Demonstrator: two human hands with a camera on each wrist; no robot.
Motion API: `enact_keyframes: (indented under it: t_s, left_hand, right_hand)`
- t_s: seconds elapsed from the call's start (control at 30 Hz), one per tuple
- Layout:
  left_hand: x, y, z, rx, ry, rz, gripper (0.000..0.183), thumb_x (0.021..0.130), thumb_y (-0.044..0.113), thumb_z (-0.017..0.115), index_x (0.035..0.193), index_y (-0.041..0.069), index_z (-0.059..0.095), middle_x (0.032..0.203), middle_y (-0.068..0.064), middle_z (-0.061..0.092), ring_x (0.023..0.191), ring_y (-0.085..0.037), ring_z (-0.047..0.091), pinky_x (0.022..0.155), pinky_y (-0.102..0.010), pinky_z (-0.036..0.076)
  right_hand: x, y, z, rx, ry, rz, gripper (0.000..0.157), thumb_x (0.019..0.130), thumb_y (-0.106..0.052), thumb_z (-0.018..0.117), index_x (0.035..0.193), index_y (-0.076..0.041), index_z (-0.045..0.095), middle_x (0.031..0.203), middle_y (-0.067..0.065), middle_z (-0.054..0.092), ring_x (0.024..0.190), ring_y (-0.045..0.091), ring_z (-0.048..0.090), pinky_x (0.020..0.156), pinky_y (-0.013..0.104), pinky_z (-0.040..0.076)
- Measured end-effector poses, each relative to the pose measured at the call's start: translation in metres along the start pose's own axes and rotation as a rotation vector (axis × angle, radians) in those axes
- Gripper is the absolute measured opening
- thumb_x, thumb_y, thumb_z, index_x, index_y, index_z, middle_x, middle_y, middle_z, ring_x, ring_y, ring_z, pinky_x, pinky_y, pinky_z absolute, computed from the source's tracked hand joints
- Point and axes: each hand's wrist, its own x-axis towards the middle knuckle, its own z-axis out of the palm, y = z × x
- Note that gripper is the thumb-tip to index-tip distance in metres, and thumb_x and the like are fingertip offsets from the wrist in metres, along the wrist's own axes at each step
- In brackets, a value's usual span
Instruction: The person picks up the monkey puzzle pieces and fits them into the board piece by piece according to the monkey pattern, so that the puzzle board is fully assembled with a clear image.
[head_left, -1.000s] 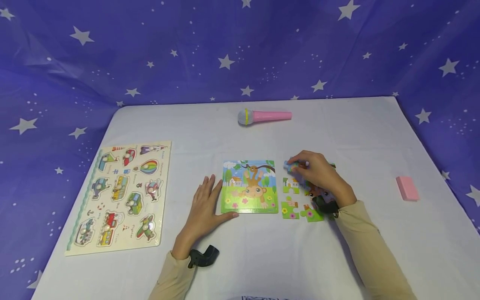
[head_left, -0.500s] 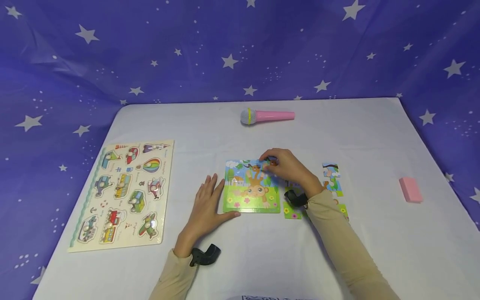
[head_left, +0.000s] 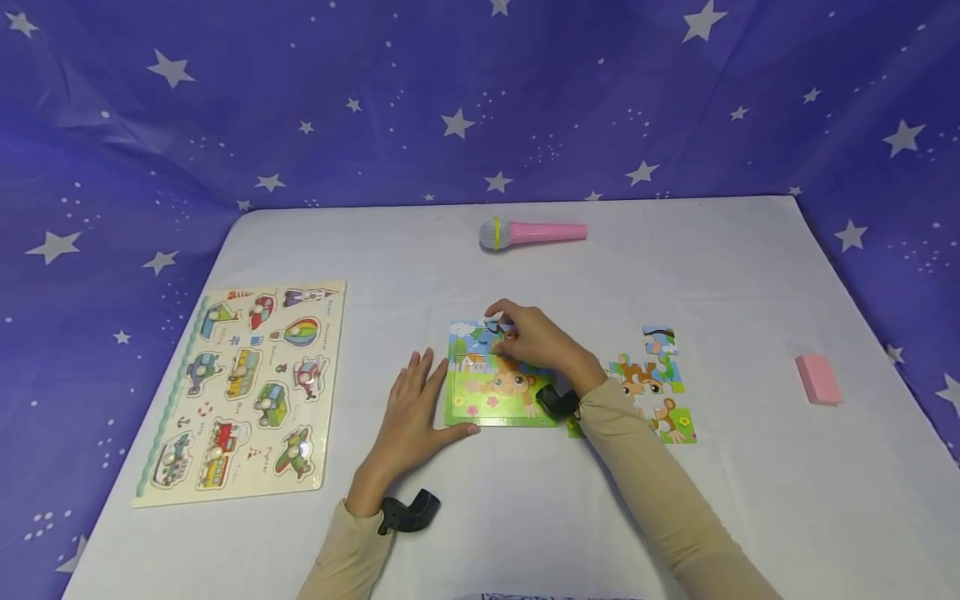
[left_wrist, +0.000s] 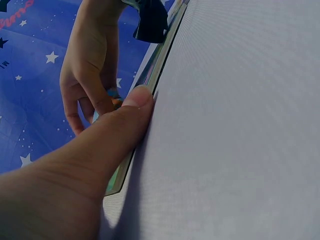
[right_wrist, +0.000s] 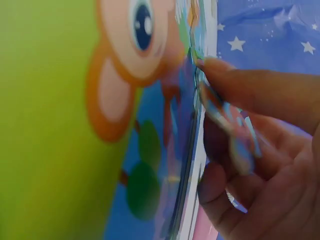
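Observation:
A square jigsaw board (head_left: 495, 408) with a monkey picture lies flat in the middle of the table. My left hand (head_left: 405, 425) rests at its left side, fingers straight and spread, the thumb (left_wrist: 122, 122) along the near edge. Over the board's upper part, my right hand (head_left: 536, 337) pinches a jigsaw piece (right_wrist: 232, 132) between thumb and fingers. In the right wrist view that piece is tilted and blurred, close to the board's surface. More loose jigsaw pieces (head_left: 677, 421) lie right of the board, some hidden under the right forearm.
To the left lies a large peg puzzle (head_left: 243, 375) with vehicle pieces. A pink toy microphone (head_left: 543, 233) is at the back, and a pink block (head_left: 819, 379) sits far right. Starry purple cloth (head_left: 405, 100) hangs behind the white table.
My right hand has carried a jigsaw piece leftward from the loose pieces to over the board's upper part. My left hand has stayed at the board's left side.

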Motion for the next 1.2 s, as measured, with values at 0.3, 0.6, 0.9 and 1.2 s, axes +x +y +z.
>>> enact_keyframes:
  t_s: [0.3,0.6,0.9,1.2]
  left_hand:
    - [0.000,0.000,0.000,0.001,0.000,0.000,0.099,0.067,0.057,0.069,0.142,0.006,0.029,0.152,-0.015,0.015,0.142,-0.029,0.004,0.115,-0.047,0.007]
    - [0.000,0.000,-0.001,-0.004,0.001,0.000,0.099,0.067,0.057,0.069,0.141,0.006,0.030,0.152,-0.015,0.015,0.142,-0.029,0.004,0.115,-0.047,0.007]
    - [0.000,0.000,-0.001,-0.005,0.000,0.013,0.099,0.068,0.057,0.069,0.142,0.007,0.028,0.152,-0.015,0.014,0.142,-0.029,0.004,0.114,-0.047,0.007]
    - [-0.001,0.001,-0.002,-0.007,-0.003,0.012,0.098,0.068,0.056,0.069,0.142,0.006,0.028,0.152,-0.015,0.014,0.142,-0.029,0.004,0.114,-0.047,0.007]
  right_hand:
    - [-0.001,-0.002,0.002,-0.036,0.005,-0.003,0.039,0.082,-0.016,0.067,0.116,-0.004,0.053,0.116,0.010,0.057,0.111,0.024,0.053,0.098,0.037,0.043]
    - [-0.003,-0.003,0.002,-0.141,0.024,0.005,0.037,0.083,-0.022,0.066,0.116,-0.007,0.058,0.113,0.008,0.049,0.107,0.023,0.041,0.094,0.039,0.042]
    - [-0.014,-0.005,0.008,-0.242,0.053,-0.111,0.039,0.085,-0.028,0.063,0.116,-0.005,0.060,0.119,0.012,0.052,0.106,0.026,0.045,0.091,0.041,0.043]
    - [-0.035,-0.013,0.019,-0.403,0.066,-0.164,0.054,0.090,-0.041,0.051,0.129,-0.004,0.049,0.137,0.017,0.043,0.128,0.033,0.038,0.104,0.052,0.033]
